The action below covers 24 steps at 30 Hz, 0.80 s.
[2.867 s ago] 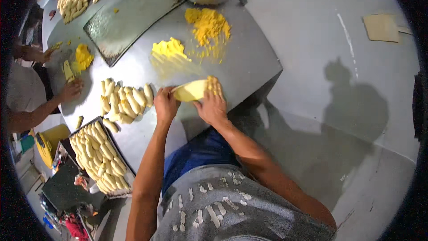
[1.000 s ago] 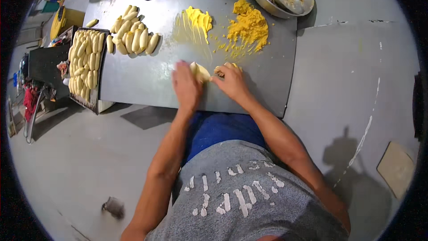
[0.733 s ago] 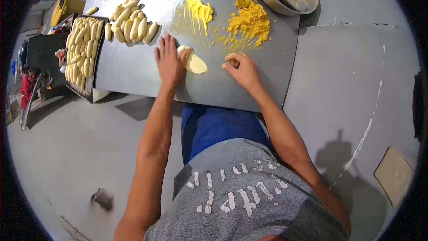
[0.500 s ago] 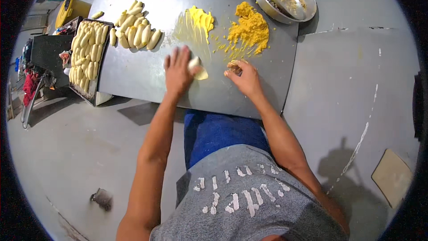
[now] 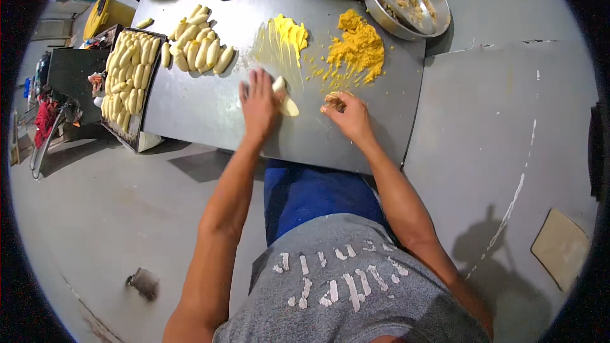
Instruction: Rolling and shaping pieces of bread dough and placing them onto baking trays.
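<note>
Left hand [image 5: 259,107]: open, palm down over bench [image 5: 197,105], thumb side against pale dough piece [image 5: 290,107]. Right hand [image 5: 353,119]: right of dough, fingers curled toward thumb; cannot tell whether gripping anything. Far: yellow paste [image 5: 291,35], crumbly orange-yellow heap [image 5: 361,54] to its right. Left: dough rolls [image 5: 201,54], roll-filled tray [image 5: 131,138].

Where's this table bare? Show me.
The table is bare between the loaded tray and the left hand, nearer than the loose rolls. A slimmer strip lies right of the right hand. Crowded: far right, around the crumbly yellow heap and metal bowl.
</note>
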{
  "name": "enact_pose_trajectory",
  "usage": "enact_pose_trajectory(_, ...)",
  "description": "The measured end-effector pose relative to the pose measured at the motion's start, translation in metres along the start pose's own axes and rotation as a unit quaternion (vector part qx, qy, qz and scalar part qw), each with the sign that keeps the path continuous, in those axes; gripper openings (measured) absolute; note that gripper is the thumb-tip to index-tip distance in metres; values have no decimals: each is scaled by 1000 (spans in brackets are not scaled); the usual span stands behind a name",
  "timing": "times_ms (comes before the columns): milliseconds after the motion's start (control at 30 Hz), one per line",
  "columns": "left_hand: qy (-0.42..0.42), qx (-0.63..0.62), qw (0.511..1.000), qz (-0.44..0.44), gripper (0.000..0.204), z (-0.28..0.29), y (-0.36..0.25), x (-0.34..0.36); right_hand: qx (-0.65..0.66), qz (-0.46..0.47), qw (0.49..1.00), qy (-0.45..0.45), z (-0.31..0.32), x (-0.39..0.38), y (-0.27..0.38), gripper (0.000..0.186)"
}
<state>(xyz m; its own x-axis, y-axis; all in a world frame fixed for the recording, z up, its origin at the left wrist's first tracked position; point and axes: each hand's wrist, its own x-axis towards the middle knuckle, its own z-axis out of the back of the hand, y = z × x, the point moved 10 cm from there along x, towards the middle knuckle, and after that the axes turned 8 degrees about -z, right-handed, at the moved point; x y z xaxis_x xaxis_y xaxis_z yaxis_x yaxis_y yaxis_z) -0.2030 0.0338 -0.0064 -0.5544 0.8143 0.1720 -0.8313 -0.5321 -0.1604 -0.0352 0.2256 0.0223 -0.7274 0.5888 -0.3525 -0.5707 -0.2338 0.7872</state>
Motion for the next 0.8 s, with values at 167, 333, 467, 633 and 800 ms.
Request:
enact_pose_trajectory(167,16,-84,996,-28,78,4,-29,21,58,-43,997,16,12,12,-17,37)
enact_pose_trajectory(333,-5,-44,997,62,80,-7,-12,16,77,-16,997,10,21,18,27,33)
enact_pose_trajectory(467,65,-91,993,-31,73,-20,-121,-19,121,-13,993,-13,49,17,27,30)
enact_pose_trajectory(633,69,-179,981,-7,63,30,-148,-18,142,-45,986,-70,64,13,10,28)
enact_pose_trajectory(800,79,-313,940,107,46,23,-59,-15,183,-99,978,-33,50,8,-12,28)
